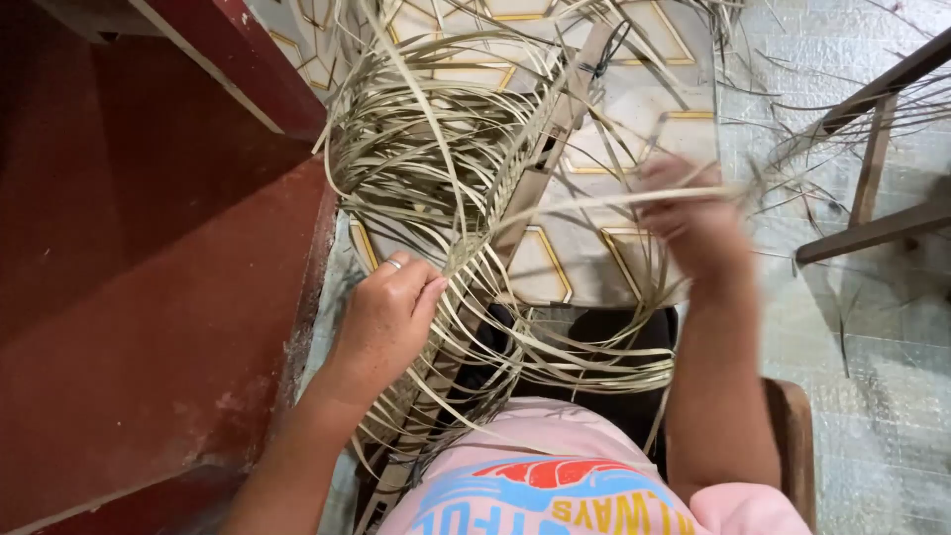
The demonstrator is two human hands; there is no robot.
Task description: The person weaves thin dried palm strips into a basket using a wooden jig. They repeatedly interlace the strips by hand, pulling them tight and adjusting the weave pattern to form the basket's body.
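At lower centre my left hand (388, 309) presses curled fingers on the woven palm strips (446, 168), which run up to the frame's top. Right of centre, my blurred right hand (693, 223) pinches one loose strip (594, 201) taut.

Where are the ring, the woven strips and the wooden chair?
Ring (393, 264), head view, on a left-hand finger.
Woven strips (436, 149), head view, middle of the bundle.
Wooden chair (872, 159), head view, upright leg.
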